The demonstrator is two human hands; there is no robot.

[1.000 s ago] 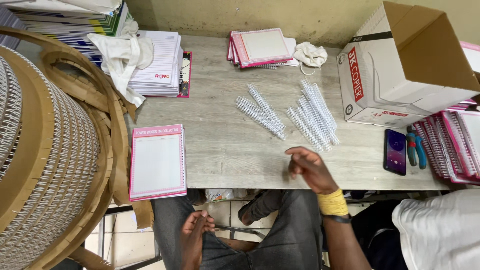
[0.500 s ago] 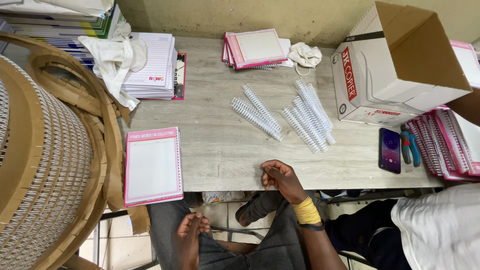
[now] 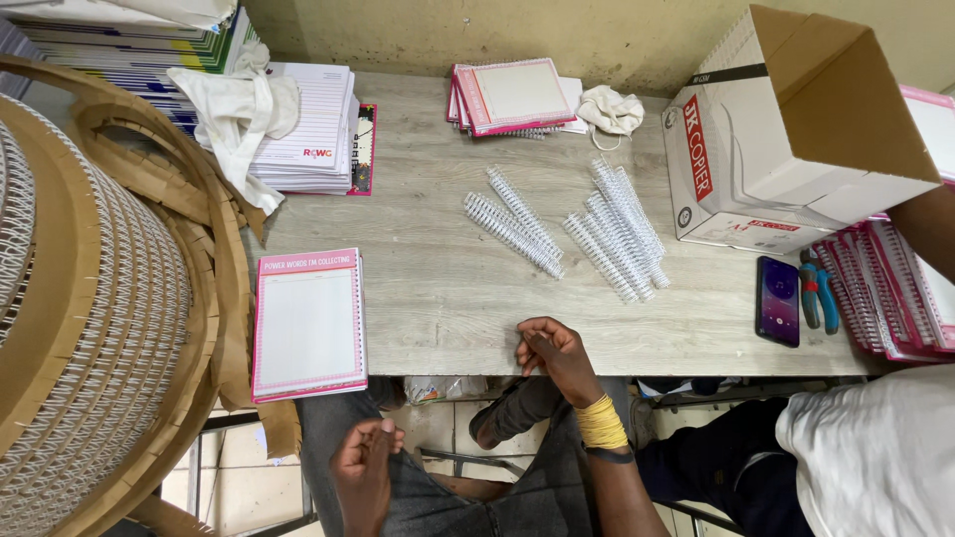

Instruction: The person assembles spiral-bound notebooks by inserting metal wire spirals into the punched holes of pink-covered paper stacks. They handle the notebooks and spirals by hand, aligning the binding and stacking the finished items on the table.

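Note:
My right hand (image 3: 553, 354), with a yellow band at the wrist, rests on the near edge of the grey wooden table (image 3: 428, 298). Its fingers are curled in and nothing shows inside them. My left hand (image 3: 363, 467) lies on my lap below the table edge and holds nothing. Several white spiral binding coils (image 3: 567, 231) lie in two loose groups on the table, well beyond my right hand. A pink-bordered notepad (image 3: 308, 323) sits at the near left corner, closest to my left hand.
A big cardboard reel wound with white wire (image 3: 90, 298) fills the left. An open white carton (image 3: 796, 149) stands at the right, with a phone (image 3: 778, 300), blue-handled pliers (image 3: 820, 290) and pink notebooks (image 3: 895, 293) beside it. More pads (image 3: 512, 94), paper stacks (image 3: 313, 134) and cloths lie at the back. Another person's sleeve (image 3: 875, 457) is lower right.
My right hand has drawn back from the open table toward the near edge and shifted left, curling its fingers. My left hand has stayed on my lap.

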